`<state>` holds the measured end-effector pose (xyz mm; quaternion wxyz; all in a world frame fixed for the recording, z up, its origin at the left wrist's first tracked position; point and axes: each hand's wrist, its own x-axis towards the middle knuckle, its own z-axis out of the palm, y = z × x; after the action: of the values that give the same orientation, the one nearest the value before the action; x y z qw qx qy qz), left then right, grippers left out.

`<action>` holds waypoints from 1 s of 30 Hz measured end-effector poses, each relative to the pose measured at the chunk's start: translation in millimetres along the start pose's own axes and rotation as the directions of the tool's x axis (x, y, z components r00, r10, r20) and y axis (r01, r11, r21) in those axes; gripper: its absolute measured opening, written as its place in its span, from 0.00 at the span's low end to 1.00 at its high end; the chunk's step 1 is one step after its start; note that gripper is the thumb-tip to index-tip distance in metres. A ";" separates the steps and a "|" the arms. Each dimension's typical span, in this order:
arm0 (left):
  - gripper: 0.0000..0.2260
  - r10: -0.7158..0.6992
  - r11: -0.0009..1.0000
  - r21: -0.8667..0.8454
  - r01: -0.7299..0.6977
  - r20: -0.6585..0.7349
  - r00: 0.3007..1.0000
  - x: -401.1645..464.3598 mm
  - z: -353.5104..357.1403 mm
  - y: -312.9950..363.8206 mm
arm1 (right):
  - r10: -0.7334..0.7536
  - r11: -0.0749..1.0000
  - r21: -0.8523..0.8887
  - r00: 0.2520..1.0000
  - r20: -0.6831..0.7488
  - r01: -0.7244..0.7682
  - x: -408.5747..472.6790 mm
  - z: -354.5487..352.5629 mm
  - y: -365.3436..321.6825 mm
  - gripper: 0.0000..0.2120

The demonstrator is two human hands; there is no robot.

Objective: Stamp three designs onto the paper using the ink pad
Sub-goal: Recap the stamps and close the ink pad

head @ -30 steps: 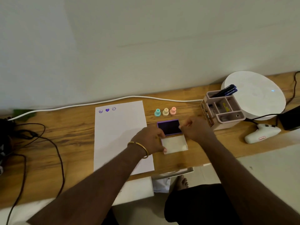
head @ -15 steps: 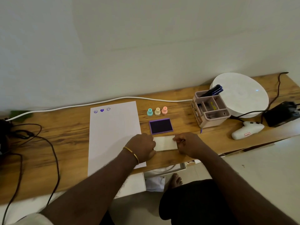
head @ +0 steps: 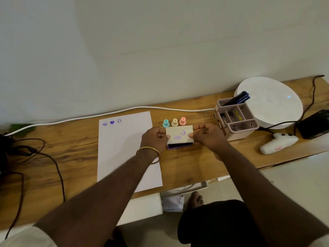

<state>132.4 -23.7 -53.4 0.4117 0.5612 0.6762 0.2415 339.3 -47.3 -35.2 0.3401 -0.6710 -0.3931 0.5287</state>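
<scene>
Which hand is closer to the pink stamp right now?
Right. The right hand grips the ink pad lid's right edge, just below-right of the pink stamp; the left hand grips its left edge, farther off.

The light is dim, warm and even, with no hard glare. Soft shadows fall under the forearms onto the paper [head: 124, 150] and the desk [head: 74, 150]. The wall [head: 160, 41] carries a faint diagonal band of shade. Wide-angle distortion bows the desk's far edge, and fine detail looks soft and slightly smeared.
</scene>
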 end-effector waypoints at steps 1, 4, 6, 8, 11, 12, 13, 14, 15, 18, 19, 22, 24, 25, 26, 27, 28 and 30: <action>0.11 -0.039 0.999 0.014 0.039 0.000 0.999 3.1 1.6 0.1 | 0.023 1.000 0.001 0.999 -0.022 -0.023 4.1 3.2 -2.3 0.10; 0.14 -0.141 0.990 0.008 0.141 -0.019 0.990 9.4 6.5 -0.6 | 0.073 0.996 -0.054 0.994 -0.079 -0.077 14.6 11.8 -2.0 0.07; 0.16 -0.178 0.984 -0.013 0.177 -0.031 0.984 11.7 10.0 -1.3 | 0.080 0.993 -0.081 0.992 -0.098 -0.088 18.5 16.2 0.7 0.06; 0.16 -0.189 0.982 -0.006 0.188 -0.027 0.982 13.0 12.7 -1.9 | 0.075 0.990 -0.107 0.990 -0.120 -0.088 19.5 19.5 3.9 0.06; 0.16 -0.194 0.980 0.031 0.194 -0.012 0.981 13.6 16.5 -3.2 | 0.066 0.987 -0.135 0.987 -0.144 -0.085 19.1 19.5 8.7 0.06; 0.16 -0.192 0.980 0.044 0.193 -0.010 0.981 13.6 17.2 -3.3 | 0.069 0.986 -0.142 0.987 -0.147 -0.090 18.9 19.2 9.8 0.06; 0.16 -0.190 0.980 0.055 0.190 -0.010 0.982 13.6 17.6 -3.4 | 0.076 0.984 -0.146 0.986 -0.147 -0.098 18.9 19.1 10.4 0.06; 0.16 -0.187 0.980 0.063 0.187 -0.012 0.982 13.7 17.8 -3.7 | 0.081 0.984 -0.147 0.986 -0.146 -0.103 18.9 19.2 10.5 0.06; 0.16 -0.186 0.980 0.064 0.187 -0.014 0.982 13.9 18.1 -3.9 | 0.083 0.984 -0.148 0.986 -0.142 -0.105 19.0 19.6 10.6 0.06; 0.16 -0.208 0.977 0.038 0.208 -0.009 0.978 14.7 18.4 -3.5 | 0.074 0.980 -0.173 0.987 -0.140 -0.098 19.6 21.9 10.7 0.08; 0.16 -0.221 0.975 0.023 0.221 -0.005 0.975 14.9 18.2 -3.3 | 0.070 0.979 -0.183 0.987 -0.142 -0.095 19.8 22.3 11.1 0.08; 0.15 -0.257 0.966 -0.009 0.257 0.012 0.966 14.2 17.6 -4.2 | 0.062 0.978 -0.189 0.988 -0.145 -0.090 20.4 22.1 12.4 0.07; 0.14 -0.287 0.957 -0.048 0.287 0.016 0.958 13.6 16.9 -5.4 | 0.068 0.980 -0.178 0.987 -0.143 -0.093 20.6 21.9 12.5 0.07; 0.13 -0.301 0.951 -0.069 0.301 0.018 0.953 13.8 16.3 -5.2 | 0.072 0.981 -0.168 0.987 -0.142 -0.096 20.5 21.9 12.5 0.06; 0.13 -0.311 0.946 -0.083 0.312 0.022 0.950 14.2 15.6 -4.8 | 0.076 0.983 -0.156 0.987 -0.140 -0.098 20.5 22.1 12.6 0.07; 0.12 -0.318 0.943 -0.091 0.319 0.027 0.948 15.0 15.2 -4.1 | 0.077 0.984 -0.147 0.987 -0.139 -0.097 20.2 21.8 12.9 0.07; 0.12 -0.323 0.941 -0.094 0.325 0.032 0.946 15.5 14.9 -3.4 | 0.076 0.986 -0.139 0.987 -0.140 -0.096 20.2 22.0 13.4 0.08; 0.13 -0.330 0.938 -0.101 0.331 0.032 0.943 15.7 14.7 -3.0 | 0.079 0.988 -0.124 0.987 -0.143 -0.097 20.2 22.6 14.6 0.08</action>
<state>142.3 -11.5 -68.3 0.4803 0.4190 0.7441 0.2000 322.3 -35.1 -61.6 0.2982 -0.7435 -0.3722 0.4688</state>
